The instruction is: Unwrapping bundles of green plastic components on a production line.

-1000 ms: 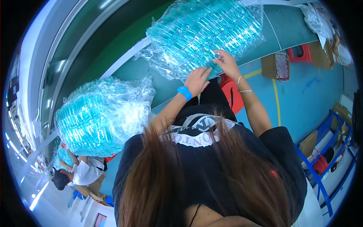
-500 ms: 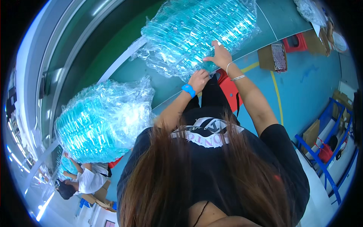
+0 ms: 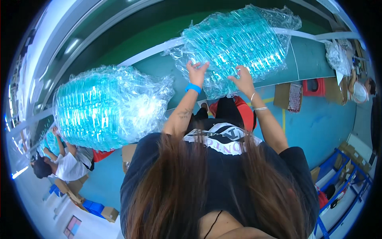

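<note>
A large bundle of teal, translucent plastic pieces in a clear plastic bag (image 3: 238, 42) lies on the green bench in front of me. The pieces are stacked in close rows; their exact kind cannot be made out. My left hand (image 3: 196, 75), with a blue band at the wrist, is at the bag's near left side, its fingers spread against the loose film. My right hand (image 3: 243, 80), wearing bangles, is at the near edge, thumb and fingers apart. Neither hand is closed on anything. To the left lies a second bagged teal bundle (image 3: 89, 107).
A white rail (image 3: 153, 51) runs behind the bundles. Below the bench are a red stool (image 3: 243, 113), an open carton (image 3: 283, 95) and a red plastic stool or crate (image 3: 314, 87). A co-worker (image 3: 71, 165) sits at far left, another person (image 3: 360, 91) at far right. Blue racks (image 3: 334, 179) stand right.
The view has shifted, showing more of the bench's right end. My hands have moved apart, and the left has gone farther up the bag, its fingers now spread.
</note>
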Action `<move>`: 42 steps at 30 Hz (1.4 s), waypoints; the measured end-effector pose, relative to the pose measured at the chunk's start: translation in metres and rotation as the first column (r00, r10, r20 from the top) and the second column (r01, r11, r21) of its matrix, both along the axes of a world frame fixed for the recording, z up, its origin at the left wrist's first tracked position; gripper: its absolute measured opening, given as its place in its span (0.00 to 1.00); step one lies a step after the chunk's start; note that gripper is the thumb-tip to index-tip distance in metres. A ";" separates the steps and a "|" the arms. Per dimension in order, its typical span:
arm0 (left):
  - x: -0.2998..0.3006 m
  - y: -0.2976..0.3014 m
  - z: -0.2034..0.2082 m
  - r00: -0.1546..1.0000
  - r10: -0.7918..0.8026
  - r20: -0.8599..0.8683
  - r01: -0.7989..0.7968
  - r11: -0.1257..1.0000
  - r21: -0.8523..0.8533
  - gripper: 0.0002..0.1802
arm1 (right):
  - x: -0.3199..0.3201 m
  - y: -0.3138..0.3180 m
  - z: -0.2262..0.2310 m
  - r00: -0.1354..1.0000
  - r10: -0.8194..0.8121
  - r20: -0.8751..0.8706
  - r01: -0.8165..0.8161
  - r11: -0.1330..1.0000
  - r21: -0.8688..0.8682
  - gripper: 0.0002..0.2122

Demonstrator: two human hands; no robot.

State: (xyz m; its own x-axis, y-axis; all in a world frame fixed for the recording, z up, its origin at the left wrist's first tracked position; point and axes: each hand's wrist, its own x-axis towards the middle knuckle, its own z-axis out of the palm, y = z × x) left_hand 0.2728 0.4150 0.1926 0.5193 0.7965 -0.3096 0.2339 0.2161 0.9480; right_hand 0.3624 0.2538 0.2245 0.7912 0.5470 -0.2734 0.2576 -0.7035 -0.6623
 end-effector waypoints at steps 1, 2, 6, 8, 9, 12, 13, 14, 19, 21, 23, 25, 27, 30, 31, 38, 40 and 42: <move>0.007 0.006 0.010 0.996 0.062 0.064 -0.047 0.976 -0.212 0.24 | -0.007 0.009 0.003 0.989 0.086 0.123 -0.088 0.996 0.012 0.26; 0.013 0.011 0.013 0.995 0.077 0.070 -0.061 0.976 -0.210 0.24 | -0.011 0.018 0.007 0.954 0.169 0.246 -0.179 0.984 0.015 0.27; 0.034 0.013 0.040 0.981 -0.171 0.095 0.186 0.966 -0.179 0.18 | -0.013 0.053 0.018 0.901 0.140 0.410 -0.174 0.983 0.049 0.27; 0.042 0.016 0.057 0.951 -0.279 0.132 0.302 0.928 -0.216 0.19 | 0.001 0.062 0.012 0.870 0.142 0.472 -0.204 0.975 0.083 0.24; 0.045 0.016 0.069 0.934 -0.300 0.194 0.344 0.903 -0.257 0.18 | 0.013 0.062 0.009 0.894 0.161 0.418 -0.212 0.974 0.077 0.20; 0.043 0.026 0.076 0.893 -0.379 0.243 0.431 0.876 -0.217 0.19 | 0.042 0.059 0.012 0.928 0.197 0.316 -0.254 0.955 0.153 0.12; 0.037 0.031 0.072 0.894 -0.373 0.247 0.426 0.878 -0.216 0.19 | 0.050 0.058 0.017 0.940 0.210 0.270 -0.274 0.934 0.230 0.09; 0.026 0.035 0.059 0.959 -0.237 0.154 0.246 0.968 -0.043 0.23 | 0.056 0.057 0.024 0.938 0.215 0.273 -0.280 0.932 0.228 0.09; -0.001 0.024 -0.025 0.834 0.412 -0.367 -0.167 0.822 0.544 0.39 | 0.074 0.054 0.024 0.967 0.142 -0.210 -0.101 0.975 0.198 0.09; 0.001 0.019 -0.034 0.964 0.209 -0.166 -0.215 0.976 -0.017 0.45 | 0.074 0.055 0.021 0.927 0.169 -0.336 -0.092 0.968 0.233 0.10; 0.010 0.006 0.010 0.946 0.264 -0.190 -0.141 0.860 0.491 0.44 | 0.079 0.050 0.016 0.921 0.128 -0.367 -0.036 0.968 0.249 0.10; 0.016 -0.003 0.027 0.920 0.348 -0.181 -0.018 0.499 0.867 0.44 | 0.071 0.055 0.024 0.886 0.085 -0.455 0.061 0.953 0.297 0.09; 0.027 -0.011 0.027 0.983 -0.154 -0.098 0.169 0.972 0.164 0.41 | 0.071 0.055 0.020 0.847 0.087 -0.525 0.076 0.957 0.281 0.09; 0.047 -0.013 0.013 0.962 -0.131 -0.238 0.141 0.990 0.024 0.35 | 0.079 0.050 -0.005 0.761 0.100 -0.642 0.098 0.959 0.266 0.09; 0.048 -0.011 -0.005 0.946 -0.167 -0.278 0.207 0.971 0.121 0.33 | 0.081 0.052 -0.012 0.707 0.118 -0.697 0.095 0.961 0.259 0.08; 0.046 -0.002 -0.036 0.968 -0.048 0.245 0.155 0.886 -0.437 0.30 | 0.085 0.049 -0.011 0.470 0.116 -0.875 0.315 0.904 0.289 0.06; 0.058 -0.009 -0.041 0.996 0.032 0.087 0.004 0.923 -0.384 0.29 | 0.084 0.051 -0.008 0.431 0.110 -0.896 0.317 0.911 0.264 0.06; 0.063 -0.008 -0.045 0.995 0.035 0.092 0.005 0.915 -0.403 0.30 | 0.085 0.051 -0.010 0.390 0.105 -0.915 0.362 0.896 0.256 0.06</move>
